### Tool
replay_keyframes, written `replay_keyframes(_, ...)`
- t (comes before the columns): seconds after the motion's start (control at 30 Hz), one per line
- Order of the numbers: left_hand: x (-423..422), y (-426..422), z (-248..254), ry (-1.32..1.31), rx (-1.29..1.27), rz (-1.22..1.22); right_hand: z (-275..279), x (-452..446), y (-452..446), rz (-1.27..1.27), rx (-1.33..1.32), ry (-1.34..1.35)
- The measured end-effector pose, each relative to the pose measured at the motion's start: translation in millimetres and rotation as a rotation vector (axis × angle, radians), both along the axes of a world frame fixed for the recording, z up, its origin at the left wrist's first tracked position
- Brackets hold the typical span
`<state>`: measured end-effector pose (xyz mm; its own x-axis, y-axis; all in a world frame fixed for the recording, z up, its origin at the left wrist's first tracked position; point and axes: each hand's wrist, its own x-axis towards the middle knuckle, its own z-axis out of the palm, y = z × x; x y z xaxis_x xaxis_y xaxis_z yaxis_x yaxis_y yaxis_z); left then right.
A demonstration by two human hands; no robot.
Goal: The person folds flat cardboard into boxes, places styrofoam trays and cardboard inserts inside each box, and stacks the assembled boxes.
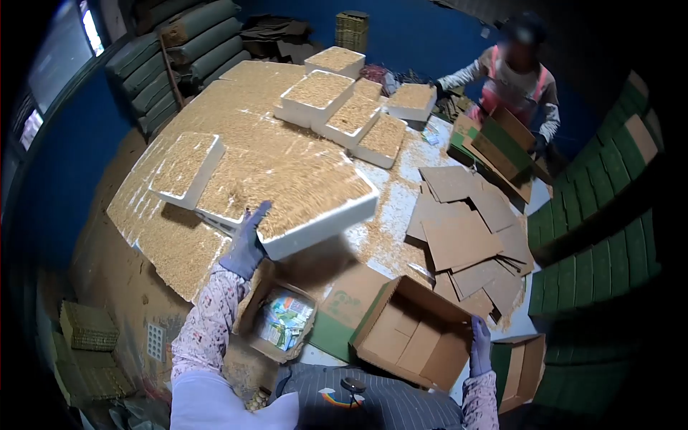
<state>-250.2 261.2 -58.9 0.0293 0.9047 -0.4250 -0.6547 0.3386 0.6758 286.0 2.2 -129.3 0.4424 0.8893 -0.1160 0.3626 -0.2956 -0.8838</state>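
My left hand [247, 242], in a purple-grey glove, grips the near left corner of a white foam tray [326, 223] heaped with tan, grain-like loose material. The tray is tilted, and its contents look smeared by motion. My right hand [481, 346], gloved alike, holds the right rim of an open cardboard box [408, 330] in front of my apron. Nothing lies inside that box. Between my arms stands a smaller open box [261, 337] with printed packets [285, 319] in it.
More filled foam trays [315, 93] cover the table. Flat cardboard pieces [462, 240] lie to the right. A co-worker [516, 79] handles a green-brown carton [502, 147] at the far right. Green boxes [595, 186] are stacked along the right; sacks [204, 32] stand at the back left.
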Motion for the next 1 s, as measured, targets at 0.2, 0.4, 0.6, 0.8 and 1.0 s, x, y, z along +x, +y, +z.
replay_keyframes(0.2,175.8,-89.6,45.4,0.271,0.219,-0.578,-15.9,33.0,38.9,0.153,-0.072,0.170)
replay_keyframes(0.4,227.3,-151.7,-2.4,0.149,0.242,-0.756,34.4,14.3,20.5,-0.069,-0.136,1.010)
replay_keyframes(0.6,158.3,-180.1,30.1,0.217,0.128,-0.837,11.1,7.8,27.3,0.153,-0.119,-0.070)
replay_keyframes(0.8,190.1,-183.0,-28.1,0.489,0.247,-0.859,50.9,49.5,66.8,0.383,-0.460,0.446)
replay_keyframes(1.0,214.3,-192.1,-20.1,1.373,0.377,-1.001,-13.0,13.8,175.5,0.639,-0.082,-1.176)
